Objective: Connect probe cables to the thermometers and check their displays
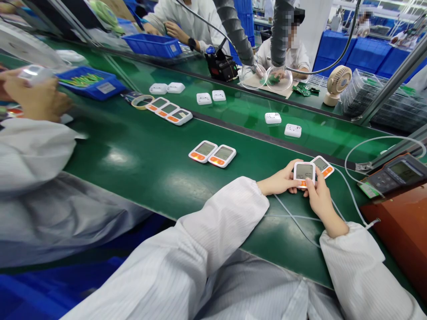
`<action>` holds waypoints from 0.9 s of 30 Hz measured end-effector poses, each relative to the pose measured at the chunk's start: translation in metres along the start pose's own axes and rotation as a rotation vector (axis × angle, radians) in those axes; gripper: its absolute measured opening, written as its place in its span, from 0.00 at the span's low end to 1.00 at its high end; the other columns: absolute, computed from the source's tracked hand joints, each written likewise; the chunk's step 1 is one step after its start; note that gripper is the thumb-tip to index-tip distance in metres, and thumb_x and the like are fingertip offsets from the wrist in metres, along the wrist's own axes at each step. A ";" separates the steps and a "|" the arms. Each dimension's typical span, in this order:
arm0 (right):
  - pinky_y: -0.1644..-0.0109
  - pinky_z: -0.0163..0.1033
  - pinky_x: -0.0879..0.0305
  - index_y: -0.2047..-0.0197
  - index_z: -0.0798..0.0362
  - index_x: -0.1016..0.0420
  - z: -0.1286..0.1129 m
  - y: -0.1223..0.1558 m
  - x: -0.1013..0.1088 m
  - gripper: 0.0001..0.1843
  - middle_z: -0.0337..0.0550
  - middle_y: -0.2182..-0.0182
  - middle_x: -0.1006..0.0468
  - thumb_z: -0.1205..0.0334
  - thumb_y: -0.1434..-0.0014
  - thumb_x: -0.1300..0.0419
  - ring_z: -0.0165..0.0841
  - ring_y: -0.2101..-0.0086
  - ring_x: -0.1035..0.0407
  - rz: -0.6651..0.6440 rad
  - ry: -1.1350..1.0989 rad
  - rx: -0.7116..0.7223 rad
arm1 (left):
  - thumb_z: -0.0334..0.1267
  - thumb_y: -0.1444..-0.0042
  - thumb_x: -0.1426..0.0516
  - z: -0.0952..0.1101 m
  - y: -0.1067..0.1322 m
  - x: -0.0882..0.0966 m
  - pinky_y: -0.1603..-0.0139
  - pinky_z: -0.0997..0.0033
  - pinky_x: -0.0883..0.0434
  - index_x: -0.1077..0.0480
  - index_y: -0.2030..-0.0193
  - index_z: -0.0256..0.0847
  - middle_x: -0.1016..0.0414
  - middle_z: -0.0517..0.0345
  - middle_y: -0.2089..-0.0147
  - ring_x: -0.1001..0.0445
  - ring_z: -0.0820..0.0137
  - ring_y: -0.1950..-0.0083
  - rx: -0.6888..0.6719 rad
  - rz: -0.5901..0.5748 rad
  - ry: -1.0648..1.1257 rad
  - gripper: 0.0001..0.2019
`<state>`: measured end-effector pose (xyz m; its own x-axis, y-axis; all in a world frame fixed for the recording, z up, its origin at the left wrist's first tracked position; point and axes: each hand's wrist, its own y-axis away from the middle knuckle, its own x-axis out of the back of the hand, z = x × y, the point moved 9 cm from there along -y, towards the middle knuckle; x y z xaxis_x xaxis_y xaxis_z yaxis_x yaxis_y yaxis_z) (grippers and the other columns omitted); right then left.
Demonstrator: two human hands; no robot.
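Observation:
Between my left hand (283, 180) and my right hand (319, 193) is a small white digital monitor (304, 171) with a grey screen and orange buttons. Both hands grip it, their thumbs on the front near the buttons. Just behind it, a second monitor (322, 166) of the same kind lies tilted on the green bench (150, 155), partly covered by my right fingers. A thin clear tube (293, 218) runs over the bench below my hands. Farther left, two more such monitors (223, 155) lie side by side, slightly overlapping, screens up.
A grey handheld meter (393, 175) rests on an orange box (400, 231) at right. White housings (292, 130) sit on the green belt beyond the dark rail. Three monitors (169, 111), a tape roll (143, 102) and a blue bin (91, 83) stand left, near a co-worker's hands (36, 95).

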<state>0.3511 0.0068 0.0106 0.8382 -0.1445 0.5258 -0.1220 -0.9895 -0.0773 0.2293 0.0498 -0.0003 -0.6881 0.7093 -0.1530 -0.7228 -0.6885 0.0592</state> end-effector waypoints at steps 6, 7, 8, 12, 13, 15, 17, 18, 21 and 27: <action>0.65 0.41 0.30 0.30 0.56 0.41 -0.001 0.001 0.000 0.36 0.36 0.78 0.26 0.44 0.34 0.49 0.37 0.74 0.27 0.005 -0.003 -0.003 | 0.46 0.44 0.34 0.000 0.000 0.000 0.68 0.73 0.28 0.53 0.29 0.45 0.26 0.60 0.62 0.28 0.77 0.72 -0.002 0.004 0.005 0.43; 0.65 0.41 0.30 0.30 0.56 0.41 -0.001 0.001 0.000 0.36 0.36 0.78 0.25 0.44 0.34 0.49 0.37 0.74 0.27 0.003 -0.007 -0.002 | 0.46 0.44 0.33 0.001 0.000 0.000 0.68 0.73 0.28 0.52 0.29 0.45 0.26 0.60 0.62 0.27 0.77 0.72 -0.002 0.005 0.006 0.43; 0.66 0.41 0.30 0.30 0.56 0.41 -0.001 0.001 0.000 0.36 0.36 0.78 0.26 0.44 0.34 0.49 0.37 0.74 0.27 0.001 -0.010 -0.001 | 0.46 0.45 0.33 0.001 0.000 0.000 0.68 0.73 0.28 0.52 0.29 0.45 0.26 0.60 0.62 0.27 0.76 0.72 -0.002 0.008 0.006 0.43; 0.64 0.42 0.29 0.30 0.56 0.41 0.000 0.001 -0.001 0.36 0.37 0.77 0.24 0.44 0.34 0.48 0.38 0.74 0.27 0.000 -0.025 -0.009 | 0.45 0.44 0.34 0.000 0.000 0.001 0.68 0.72 0.28 0.53 0.29 0.46 0.26 0.60 0.61 0.28 0.76 0.72 0.003 0.016 0.003 0.42; 0.63 0.43 0.29 0.30 0.55 0.41 0.000 0.001 0.000 0.35 0.39 0.75 0.23 0.44 0.34 0.48 0.38 0.73 0.26 0.011 -0.028 -0.010 | 0.45 0.44 0.34 0.000 0.001 0.000 0.67 0.72 0.28 0.53 0.29 0.46 0.26 0.60 0.61 0.28 0.76 0.71 0.003 0.013 0.006 0.42; 0.61 0.44 0.28 0.31 0.54 0.40 -0.001 0.002 0.003 0.34 0.44 0.67 0.19 0.45 0.34 0.47 0.40 0.69 0.24 0.049 -0.016 -0.003 | 0.45 0.44 0.34 0.001 0.001 -0.001 0.66 0.71 0.27 0.53 0.29 0.47 0.27 0.60 0.61 0.27 0.76 0.70 -0.001 0.001 0.010 0.42; 0.58 0.45 0.28 0.32 0.53 0.39 -0.003 0.003 0.007 0.34 0.49 0.60 0.18 0.44 0.34 0.46 0.42 0.64 0.23 0.100 0.010 0.010 | 0.45 0.44 0.33 0.001 0.001 -0.003 0.64 0.70 0.26 0.54 0.27 0.47 0.27 0.61 0.62 0.26 0.75 0.69 -0.001 -0.018 0.010 0.44; 0.57 0.45 0.28 0.32 0.53 0.38 -0.004 0.003 0.010 0.34 0.51 0.58 0.18 0.44 0.35 0.45 0.43 0.63 0.23 0.121 0.022 0.018 | 0.45 0.44 0.33 0.001 0.001 -0.004 0.63 0.69 0.26 0.55 0.27 0.46 0.27 0.61 0.62 0.26 0.74 0.68 0.000 -0.026 0.006 0.45; 0.55 0.47 0.28 0.32 0.53 0.39 -0.014 0.005 0.026 0.36 0.53 0.54 0.18 0.43 0.36 0.43 0.43 0.62 0.23 0.190 0.079 0.064 | 0.45 0.41 0.35 0.001 0.001 -0.007 0.63 0.68 0.26 0.56 0.25 0.46 0.25 0.60 0.63 0.26 0.74 0.69 -0.003 -0.047 -0.025 0.44; 0.42 0.57 0.34 0.37 0.59 0.31 -0.071 0.035 0.103 0.27 0.64 0.47 0.24 0.50 0.31 0.45 0.53 0.48 0.30 0.633 0.546 0.384 | 0.45 0.39 0.38 0.001 0.001 -0.008 0.63 0.70 0.27 0.42 0.30 0.43 0.22 0.56 0.59 0.25 0.74 0.66 0.035 -0.042 -0.141 0.33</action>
<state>0.3952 -0.0428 0.1224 0.2959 -0.7360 0.6089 -0.2062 -0.6716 -0.7116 0.2339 0.0437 0.0022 -0.6577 0.7531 -0.0157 -0.7510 -0.6541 0.0902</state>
